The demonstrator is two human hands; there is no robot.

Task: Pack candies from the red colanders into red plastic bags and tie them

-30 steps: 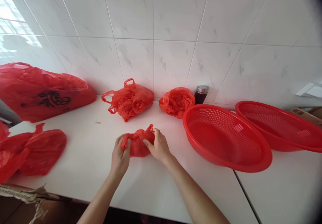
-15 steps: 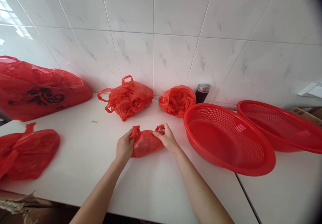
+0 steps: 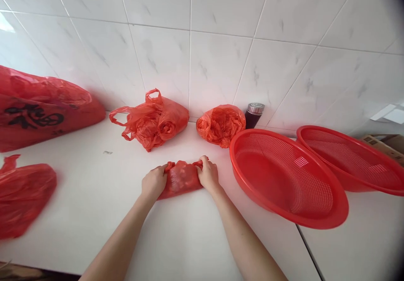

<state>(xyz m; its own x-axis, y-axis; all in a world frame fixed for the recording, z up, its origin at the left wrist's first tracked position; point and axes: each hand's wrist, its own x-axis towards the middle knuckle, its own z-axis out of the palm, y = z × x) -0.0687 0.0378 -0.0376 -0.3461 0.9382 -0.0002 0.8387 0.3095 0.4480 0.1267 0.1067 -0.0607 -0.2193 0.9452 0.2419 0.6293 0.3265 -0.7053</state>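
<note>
A small red plastic bag (image 3: pixel 182 178) with lumpy contents rests on the white table (image 3: pixel 189 234) in front of me. My left hand (image 3: pixel 154 183) is closed on its left upper end, and my right hand (image 3: pixel 208 173) grips the right upper end. The plastic is drawn tight between the two hands, and pale shapes show through it; what they are I cannot make out. Behind it, by the wall, lie a red bag with looped handles (image 3: pixel 154 123) and a rounder crumpled red bag (image 3: pixel 222 126).
Right of my hands stands a red plastic colander (image 3: pixel 268 180), overlapping a second red colander (image 3: pixel 344 155). A dark flask (image 3: pixel 253 116) with a silver lid is by the tiled wall. Large red bags (image 3: pixel 47 117) fill the left side. A cardboard box (image 3: pixel 385 144) sits far right.
Both hands keep hold of the small bag, whose plastic is now pulled tighter and flatter across the top. The view has shifted slightly, so the left-hand bags sit farther left.
</note>
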